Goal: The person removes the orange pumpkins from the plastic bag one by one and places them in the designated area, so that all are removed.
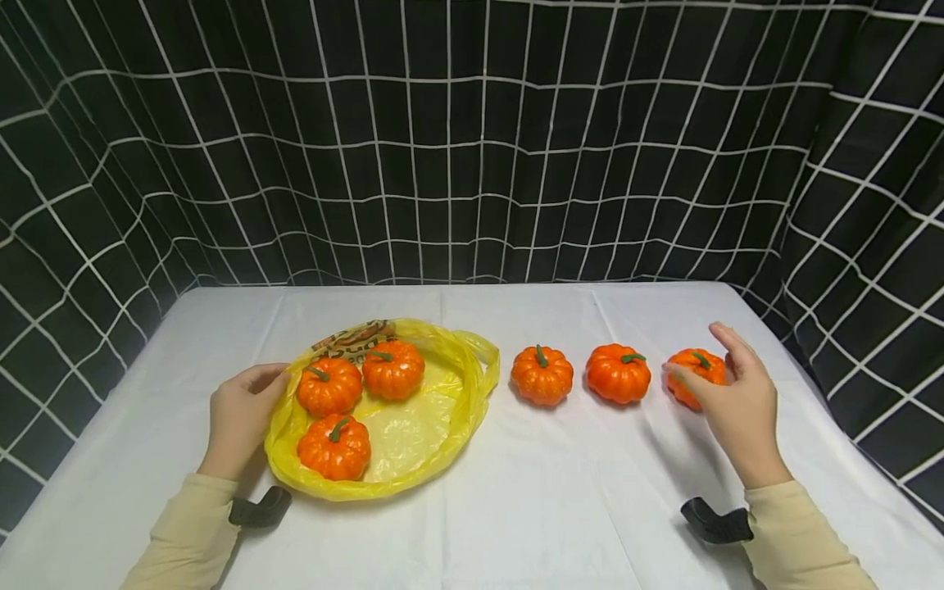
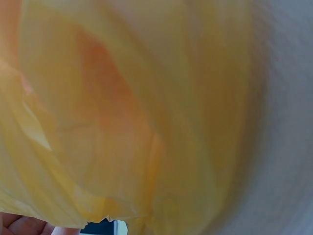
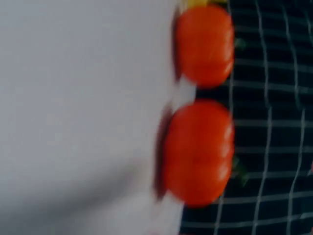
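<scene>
A yellow plastic bag [image 1: 413, 483] lies spread with its mouth up, three small orange pumpkins inside, one of them at the front [image 1: 335, 451]. My left hand [image 1: 239, 414] pinches the bag's left rim; in the left wrist view the yellow plastic [image 2: 122, 147] nearly fills the picture. Over at the right, my right hand [image 1: 743, 418] has thumb and fingers spread apart around the rightmost pumpkin [image 1: 695, 369], which it partly hides. Two more pumpkins, the middle one [image 1: 618, 374] and the one nearest the bag [image 1: 542, 375], stand in a row with it.
A white cloth covers the table [image 1: 531, 508]. Behind and on both sides hangs a black curtain [image 1: 472, 164] with a white grid. The bag's loop handle [image 1: 483, 352] sticks out toward the row of pumpkins. Two pumpkins, the nearer one larger [image 3: 198, 154], show blurred in the right wrist view.
</scene>
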`<state>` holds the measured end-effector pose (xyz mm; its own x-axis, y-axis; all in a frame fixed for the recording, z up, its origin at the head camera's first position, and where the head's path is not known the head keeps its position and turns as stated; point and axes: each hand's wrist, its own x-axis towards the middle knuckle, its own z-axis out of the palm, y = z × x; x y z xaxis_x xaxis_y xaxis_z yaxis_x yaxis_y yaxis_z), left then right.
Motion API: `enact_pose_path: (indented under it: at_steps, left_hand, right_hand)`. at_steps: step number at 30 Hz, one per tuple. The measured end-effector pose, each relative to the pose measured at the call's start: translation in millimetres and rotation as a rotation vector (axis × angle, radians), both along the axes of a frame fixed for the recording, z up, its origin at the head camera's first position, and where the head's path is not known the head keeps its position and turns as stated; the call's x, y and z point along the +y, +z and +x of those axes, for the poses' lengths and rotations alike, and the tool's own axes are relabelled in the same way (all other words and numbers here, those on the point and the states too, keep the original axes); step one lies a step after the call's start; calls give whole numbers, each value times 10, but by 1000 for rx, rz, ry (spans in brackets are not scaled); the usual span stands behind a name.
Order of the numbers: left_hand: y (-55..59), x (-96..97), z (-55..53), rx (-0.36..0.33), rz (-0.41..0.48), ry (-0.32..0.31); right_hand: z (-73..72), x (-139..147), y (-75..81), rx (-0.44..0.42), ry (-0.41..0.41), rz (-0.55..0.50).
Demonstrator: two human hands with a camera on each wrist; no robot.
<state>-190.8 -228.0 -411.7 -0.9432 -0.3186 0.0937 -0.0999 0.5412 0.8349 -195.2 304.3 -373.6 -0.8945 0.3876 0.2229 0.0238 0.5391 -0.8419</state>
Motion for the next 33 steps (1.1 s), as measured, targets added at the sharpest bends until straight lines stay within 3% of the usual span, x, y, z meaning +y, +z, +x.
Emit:
enact_pose_path:
  at_steps: [3, 8, 18, 26, 33]
  left_hand:
    - [-10, -12, -2, 2, 2, 0]
    - [-27, -32, -13, 2, -2, -7]
    - [-11, -17, -10, -19, 7, -7]
    - [-1, 10, -11, -17, 7, -4]
    - [5, 4, -3, -24, 6, -2]
  right_hand:
    - [69, -266, 73, 68, 82, 18]
    - [137, -660, 138, 85, 234, 4]
    - [48, -1312, 100, 60, 480, -37]
    - [-65, -1718, -3, -22, 540, -57]
    - [-141, -1996, -21, -25, 617, -133]
